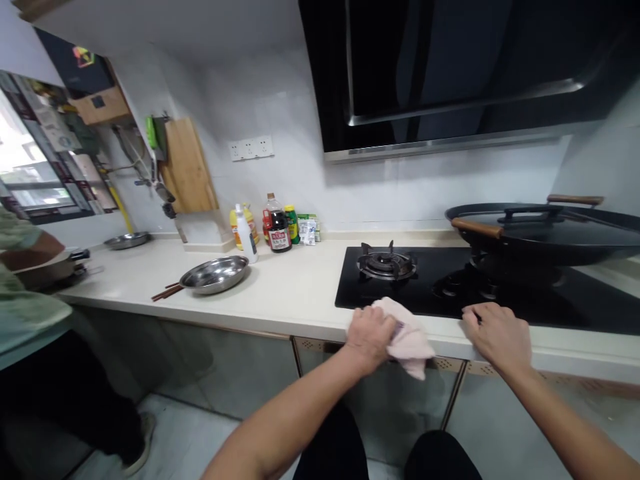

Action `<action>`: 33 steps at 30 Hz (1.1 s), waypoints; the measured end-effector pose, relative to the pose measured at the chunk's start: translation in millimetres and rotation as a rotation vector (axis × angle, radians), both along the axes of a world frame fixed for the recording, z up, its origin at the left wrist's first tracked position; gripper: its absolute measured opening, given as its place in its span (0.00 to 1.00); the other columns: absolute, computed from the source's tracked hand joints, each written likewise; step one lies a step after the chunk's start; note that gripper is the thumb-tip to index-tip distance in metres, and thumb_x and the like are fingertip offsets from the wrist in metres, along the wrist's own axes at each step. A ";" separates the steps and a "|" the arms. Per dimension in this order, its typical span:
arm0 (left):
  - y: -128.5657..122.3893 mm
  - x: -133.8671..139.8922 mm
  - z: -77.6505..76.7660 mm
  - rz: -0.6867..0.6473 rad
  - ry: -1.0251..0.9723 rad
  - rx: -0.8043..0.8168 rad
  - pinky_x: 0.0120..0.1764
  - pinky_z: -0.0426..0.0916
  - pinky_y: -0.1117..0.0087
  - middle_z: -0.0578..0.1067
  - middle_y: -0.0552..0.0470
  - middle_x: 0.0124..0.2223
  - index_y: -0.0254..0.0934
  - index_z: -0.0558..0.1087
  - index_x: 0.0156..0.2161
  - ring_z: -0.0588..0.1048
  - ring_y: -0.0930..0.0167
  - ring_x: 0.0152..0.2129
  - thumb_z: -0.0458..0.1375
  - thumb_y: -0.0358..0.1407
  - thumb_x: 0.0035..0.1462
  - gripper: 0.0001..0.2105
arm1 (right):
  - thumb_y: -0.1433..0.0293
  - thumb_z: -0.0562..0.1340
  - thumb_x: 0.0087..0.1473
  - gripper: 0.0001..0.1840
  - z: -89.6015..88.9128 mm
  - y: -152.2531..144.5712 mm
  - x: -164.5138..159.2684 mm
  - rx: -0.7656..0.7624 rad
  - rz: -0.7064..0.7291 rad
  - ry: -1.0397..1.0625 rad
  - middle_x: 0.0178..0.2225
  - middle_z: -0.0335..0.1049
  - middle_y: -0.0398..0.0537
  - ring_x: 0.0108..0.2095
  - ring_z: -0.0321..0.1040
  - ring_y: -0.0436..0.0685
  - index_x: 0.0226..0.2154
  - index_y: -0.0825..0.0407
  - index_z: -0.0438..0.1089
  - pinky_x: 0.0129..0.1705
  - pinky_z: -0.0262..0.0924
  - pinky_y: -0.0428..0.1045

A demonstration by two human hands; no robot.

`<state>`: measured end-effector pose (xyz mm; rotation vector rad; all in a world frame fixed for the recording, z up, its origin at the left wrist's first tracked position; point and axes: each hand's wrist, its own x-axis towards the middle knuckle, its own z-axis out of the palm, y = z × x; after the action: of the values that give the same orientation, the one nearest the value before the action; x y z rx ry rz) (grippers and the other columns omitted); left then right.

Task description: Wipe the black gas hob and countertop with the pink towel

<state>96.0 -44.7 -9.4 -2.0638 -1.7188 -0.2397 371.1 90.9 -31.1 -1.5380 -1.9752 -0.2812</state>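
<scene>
My left hand (369,337) is closed on a pale pink cloth (407,337) at the front edge of the white countertop (295,293). The cloth is bunched under the fingers, and one corner hangs over the edge. My right hand (500,335) rests at the front rim of the black gas stove (430,300), fingers curled down and nothing visible in them; the fingertips are partly hidden. Behind my left hand stands the stove's left burner (387,263). A black wok (545,230) with a lid and wooden handles sits over the right burner.
Left on the counter are a metal plate (215,275), chopsticks (167,292), a white bottle (246,233), a dark sauce bottle (279,227) and other seasonings. A range hood (450,80) hangs above. Another person (30,307) stands at far left beside a pot (47,267).
</scene>
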 end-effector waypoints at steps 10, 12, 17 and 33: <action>-31.7 -81.9 -6.2 -0.005 0.002 -0.013 0.46 0.60 0.57 0.74 0.43 0.50 0.47 0.72 0.56 0.69 0.60 0.46 0.51 0.45 0.70 0.15 | 0.59 0.52 0.63 0.21 -9.2 12.4 14.5 -0.038 0.025 -0.020 0.51 0.73 0.56 0.45 0.66 0.70 0.44 0.45 0.79 0.42 0.58 0.62; -51.8 -130.3 -1.3 0.083 -0.007 -0.043 0.49 0.60 0.57 0.74 0.43 0.51 0.47 0.73 0.55 0.69 0.60 0.47 0.50 0.42 0.70 0.14 | 0.59 0.52 0.63 0.21 -7.8 11.8 14.2 -0.061 0.021 -0.013 0.51 0.73 0.57 0.46 0.66 0.71 0.44 0.46 0.79 0.43 0.58 0.63; -108.0 -250.0 27.4 0.334 -0.012 -0.089 0.56 0.60 0.58 0.72 0.42 0.57 0.43 0.72 0.55 0.68 0.59 0.53 0.56 0.36 0.65 0.14 | 0.59 0.52 0.62 0.22 -6.1 10.5 10.4 -0.076 0.048 0.012 0.50 0.73 0.61 0.45 0.65 0.72 0.43 0.47 0.79 0.43 0.57 0.64; -73.4 -162.0 12.2 0.317 0.067 0.014 0.48 0.62 0.54 0.74 0.40 0.48 0.40 0.74 0.52 0.69 0.55 0.45 0.58 0.39 0.64 0.13 | 0.55 0.45 0.66 0.27 8.3 -9.2 -5.6 -0.085 0.040 0.042 0.49 0.72 0.54 0.48 0.64 0.68 0.43 0.48 0.76 0.46 0.57 0.61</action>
<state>-66.0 -118.0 2.8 -1.7351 -1.9621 -0.0818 365.5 81.7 -22.9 -1.5423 -2.0056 -0.1490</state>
